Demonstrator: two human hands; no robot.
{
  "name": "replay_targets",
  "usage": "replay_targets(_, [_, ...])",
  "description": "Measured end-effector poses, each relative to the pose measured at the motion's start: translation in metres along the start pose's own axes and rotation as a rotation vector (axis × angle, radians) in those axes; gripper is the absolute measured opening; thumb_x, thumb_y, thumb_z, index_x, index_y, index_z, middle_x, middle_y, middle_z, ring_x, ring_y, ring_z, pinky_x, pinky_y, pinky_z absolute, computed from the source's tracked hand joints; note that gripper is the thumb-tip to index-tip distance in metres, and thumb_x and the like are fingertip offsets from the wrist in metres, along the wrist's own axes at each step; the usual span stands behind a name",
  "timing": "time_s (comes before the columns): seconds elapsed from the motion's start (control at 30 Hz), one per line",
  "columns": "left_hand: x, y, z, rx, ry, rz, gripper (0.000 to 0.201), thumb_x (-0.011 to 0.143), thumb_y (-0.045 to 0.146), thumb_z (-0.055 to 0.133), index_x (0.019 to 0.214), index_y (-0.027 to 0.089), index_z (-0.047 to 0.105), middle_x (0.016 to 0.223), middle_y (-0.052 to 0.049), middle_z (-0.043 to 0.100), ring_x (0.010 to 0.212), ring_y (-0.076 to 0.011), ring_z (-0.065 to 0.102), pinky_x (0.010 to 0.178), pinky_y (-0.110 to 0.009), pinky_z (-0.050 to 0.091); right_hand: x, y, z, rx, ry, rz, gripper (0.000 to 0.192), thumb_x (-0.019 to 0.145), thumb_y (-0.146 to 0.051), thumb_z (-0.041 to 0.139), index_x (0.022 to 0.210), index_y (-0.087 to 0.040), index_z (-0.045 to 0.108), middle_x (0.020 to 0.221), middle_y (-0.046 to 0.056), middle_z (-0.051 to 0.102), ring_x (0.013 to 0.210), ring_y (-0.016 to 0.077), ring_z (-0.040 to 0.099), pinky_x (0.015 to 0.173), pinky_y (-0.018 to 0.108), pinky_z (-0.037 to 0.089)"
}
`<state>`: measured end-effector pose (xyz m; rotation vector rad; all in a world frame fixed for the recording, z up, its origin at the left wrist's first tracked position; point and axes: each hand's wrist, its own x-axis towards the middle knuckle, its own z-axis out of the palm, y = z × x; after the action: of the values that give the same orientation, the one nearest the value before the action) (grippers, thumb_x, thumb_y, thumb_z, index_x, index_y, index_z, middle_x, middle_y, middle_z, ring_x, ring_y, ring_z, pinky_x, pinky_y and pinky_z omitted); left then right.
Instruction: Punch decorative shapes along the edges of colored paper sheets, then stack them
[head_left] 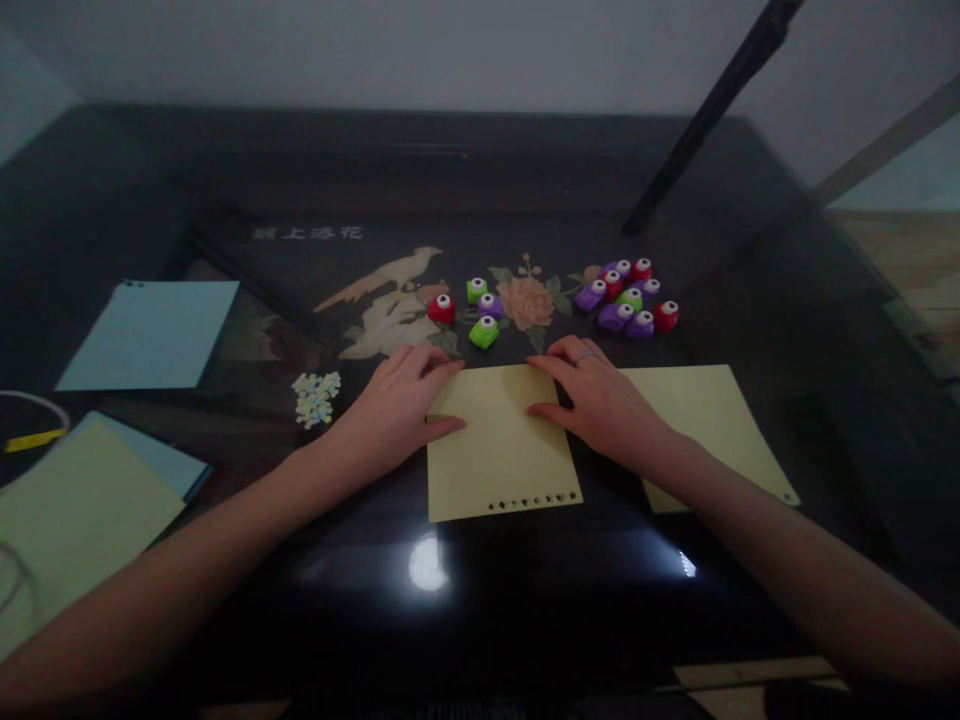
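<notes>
Yellow sheet: the middle sheet [499, 440] lies on the glossy dark table [337, 600], in front of the person, between the two hands.
Left grip: the left hand [409, 395] rests at the sheet's left edge, thumb and fingers spread apart, not clenched.
Right grip: the right hand [596, 395] mirrors it at the right edge, spread, the thumb over the paper; how hard either presses, I cannot tell.
Hole row: small dark shapes [531, 501] run along the near edge to the right corner; the left part of that edge is plain. The paper is probably weakest there, so tugging or creasing that strip is best avoided.
Pressure: light and even on both sides should suit; pushing the edges inward could bow the thin paper.
Sliding: the smooth table likely lets the sheet skate, so small moves with both hands together seem safest.
Far side: four punches [484, 333] stand beyond the sheet, with a larger cluster [628, 298] farther right; the knuckles need care there.
Right forearm: it [720, 500] crosses above another yellow sheet [697, 420]; a raised elbow would avoid dragging that.
Paper bits: a loose pile [316, 398] lies left of the left hand, easily scattered by a sweeping wrist.
</notes>
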<state>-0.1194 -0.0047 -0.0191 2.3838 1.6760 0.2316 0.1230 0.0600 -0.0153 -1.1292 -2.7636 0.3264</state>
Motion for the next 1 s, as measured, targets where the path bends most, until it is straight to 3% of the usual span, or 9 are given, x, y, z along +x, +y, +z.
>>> replay_targets(0.3, [-0.001, 0.006, -0.004, 0.030, 0.017, 0.015, 0.045, 0.079, 0.034, 0.068, 0.117, 0.016, 0.052, 0.115, -0.011, 0.058, 0.108, -0.0287, 0.051, 0.091, -0.040, 0.042, 0.001, -0.001, -0.001, 0.046, 0.042, 0.016, 0.034, 0.075, -0.026, 0.072, 0.104, -0.016, 0.056, 0.109, 0.013, 0.057, 0.104, 0.0295, 0.054, 0.088, 0.042, 0.046])
replay_targets(0.47, [0.000, 0.006, -0.005, -0.021, 0.007, -0.059, 0.028, 0.083, 0.029, 0.060, 0.108, 0.019, 0.053, 0.105, -0.008, 0.063, 0.091, -0.0240, 0.060, 0.078, -0.035, 0.045, 0.000, 0.000, 0.000, 0.125, 0.030, 0.086, 0.026, 0.076, -0.022, 0.068, 0.098, -0.019, 0.054, 0.094, 0.007, 0.062, 0.081, 0.0224, 0.060, 0.070, 0.033, 0.045])
replay_targets(0.63, [0.005, -0.003, -0.010, -0.288, 0.048, -0.140, 0.014, 0.084, 0.030, 0.056, 0.091, 0.019, 0.060, 0.084, -0.003, 0.068, 0.068, -0.0162, 0.060, 0.063, -0.028, 0.044, 0.001, 0.004, -0.008, 0.313, 0.051, 0.124, 0.005, 0.079, -0.018, 0.062, 0.082, -0.018, 0.059, 0.072, 0.001, 0.063, 0.064, 0.0156, 0.057, 0.061, 0.028, 0.041])
replay_targets(0.73, [0.008, -0.007, -0.018, -0.561, 0.120, -0.225, 0.019, 0.081, 0.035, 0.061, 0.087, 0.017, 0.061, 0.075, -0.002, 0.067, 0.065, -0.0161, 0.061, 0.061, -0.028, 0.047, 0.002, 0.008, -0.017, 0.605, 0.074, 0.198, 0.014, 0.079, -0.029, 0.065, 0.084, -0.017, 0.061, 0.072, 0.002, 0.065, 0.065, 0.0166, 0.060, 0.061, 0.030, 0.045])
replay_targets(0.87, [0.009, -0.006, -0.026, -0.899, 0.168, -0.326, 0.024, 0.077, 0.035, 0.067, 0.090, 0.017, 0.060, 0.083, -0.005, 0.071, 0.072, -0.0185, 0.066, 0.064, -0.031, 0.053, 0.000, 0.010, -0.027, 1.073, -0.092, 0.295, 0.029, 0.075, -0.033, 0.070, 0.098, -0.017, 0.063, 0.091, 0.005, 0.072, 0.081, 0.0195, 0.068, 0.074, 0.035, 0.054])
replay_targets(1.0, [0.008, -0.003, -0.025, -1.037, 0.220, -0.359, 0.029, 0.075, 0.035, 0.070, 0.095, 0.016, 0.061, 0.092, -0.006, 0.071, 0.078, -0.0188, 0.067, 0.069, -0.031, 0.056, -0.003, 0.011, -0.029, 1.184, -0.316, 0.380, 0.024, 0.073, -0.031, 0.072, 0.093, -0.018, 0.071, 0.087, 0.004, 0.075, 0.079, 0.0197, 0.070, 0.074, 0.036, 0.056])
